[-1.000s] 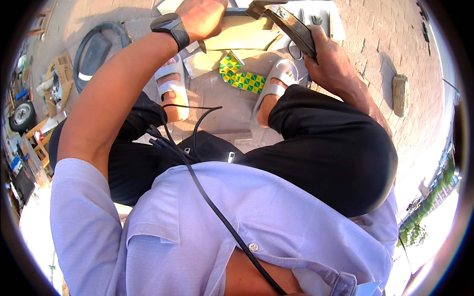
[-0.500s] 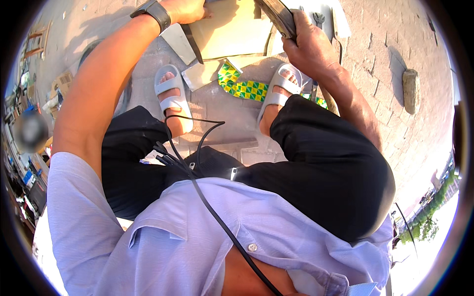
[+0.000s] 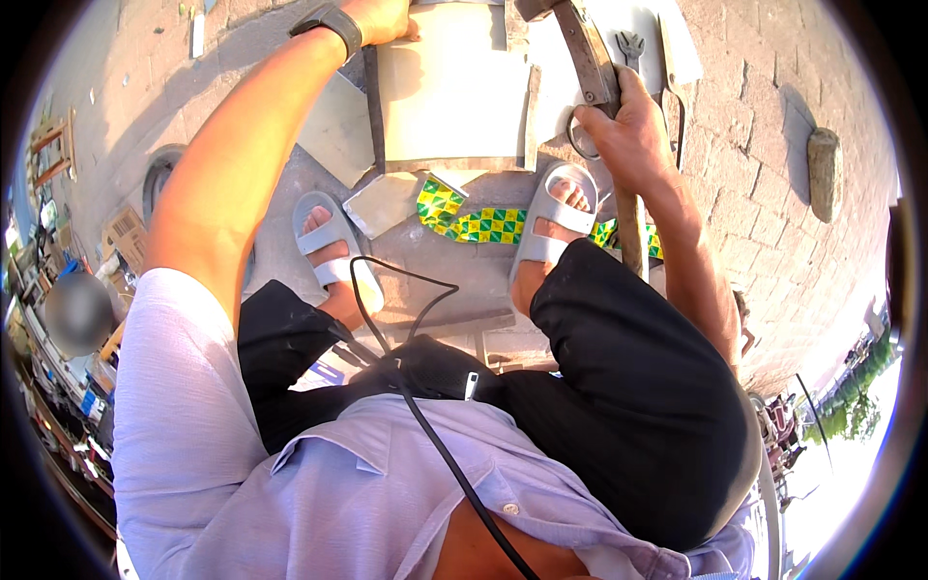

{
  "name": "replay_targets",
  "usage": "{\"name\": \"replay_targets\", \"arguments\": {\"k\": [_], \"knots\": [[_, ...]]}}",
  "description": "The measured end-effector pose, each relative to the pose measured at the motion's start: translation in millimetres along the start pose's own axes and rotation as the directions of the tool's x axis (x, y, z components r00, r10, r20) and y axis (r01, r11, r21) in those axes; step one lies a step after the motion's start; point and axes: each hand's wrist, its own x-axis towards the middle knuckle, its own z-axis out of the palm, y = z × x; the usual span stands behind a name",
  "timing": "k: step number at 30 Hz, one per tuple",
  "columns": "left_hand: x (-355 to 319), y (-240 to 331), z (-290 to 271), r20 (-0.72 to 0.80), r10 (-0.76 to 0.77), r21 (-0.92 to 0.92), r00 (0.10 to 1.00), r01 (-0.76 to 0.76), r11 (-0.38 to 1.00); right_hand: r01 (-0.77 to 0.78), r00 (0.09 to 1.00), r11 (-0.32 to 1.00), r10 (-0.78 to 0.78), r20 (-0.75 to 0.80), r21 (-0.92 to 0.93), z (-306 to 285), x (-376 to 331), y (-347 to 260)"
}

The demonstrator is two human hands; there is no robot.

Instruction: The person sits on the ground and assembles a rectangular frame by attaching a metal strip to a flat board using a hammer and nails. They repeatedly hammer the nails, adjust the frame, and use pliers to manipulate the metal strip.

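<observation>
My right hand (image 3: 628, 135) is closed around the handle of a hammer (image 3: 586, 60), near a riveted metal strap. The hammer's dark head meets the upper edge, and its wooden handle runs down below my hand. My left hand (image 3: 382, 17) is partly cut off at the upper edge, its visible fingers curled at the side of a pale board (image 3: 449, 106). What they grip is hidden. Dark wooden strips border the board at its sides and near end. Near my right hand lie an open-ended wrench (image 3: 630, 46) and a dark looped handle (image 3: 675, 111), on a white sheet (image 3: 652, 24).
A green-and-yellow checkered strip (image 3: 493, 225) lies between my sandalled feet. Pale offcuts (image 3: 382, 203) rest beside the board. A stone block (image 3: 825, 176) stands on the paving to the right. Cardboard boxes (image 3: 126, 234) and clutter are at far left. A black cable (image 3: 435, 435) hangs over my lap.
The hammer has swung more upright in my right hand, showing its strap and lower handle. The board and feet appear lower in the view. My left hand stays by the board.
</observation>
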Motion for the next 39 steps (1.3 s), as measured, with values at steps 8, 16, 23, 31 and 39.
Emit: {"name": "replay_targets", "arguments": {"k": [8, 16, 23, 31, 39], "knots": [[-36.3, 50.4, 76.5, -0.362, -0.007, 0.161, 0.932, 0.070, 0.984, -0.020, 0.999, 0.999, 0.021, 0.033, -0.032, 16.6, 23.7, 4.3], [-37.8, 63.9, 111.1, -0.535, -0.041, 0.094, 0.844, 0.108, 0.990, 0.179, 0.980, 0.983, -0.182, -0.075, -0.042, 37.8, 26.9, -1.7], [-39.9, 66.3, 113.0, -0.548, -0.045, 0.057, 0.835, 0.091, 0.994, 0.197, 0.978, 0.937, -0.208, -0.008, -0.287, 64.9, 31.3, 26.1], [-38.0, 65.9, 111.2, -0.557, -0.039, 0.056, 0.830, 0.084, 0.995, 0.183, 0.982, 0.919, -0.157, 0.101, -0.349, 71.5, 35.3, 25.0], [-42.3, 63.5, 118.7, -0.565, -0.057, 0.013, 0.823, 0.079, 0.997, 0.207, 0.978, 0.907, -0.198, 0.061, -0.367, 69.1, 31.2, 8.0]]}}
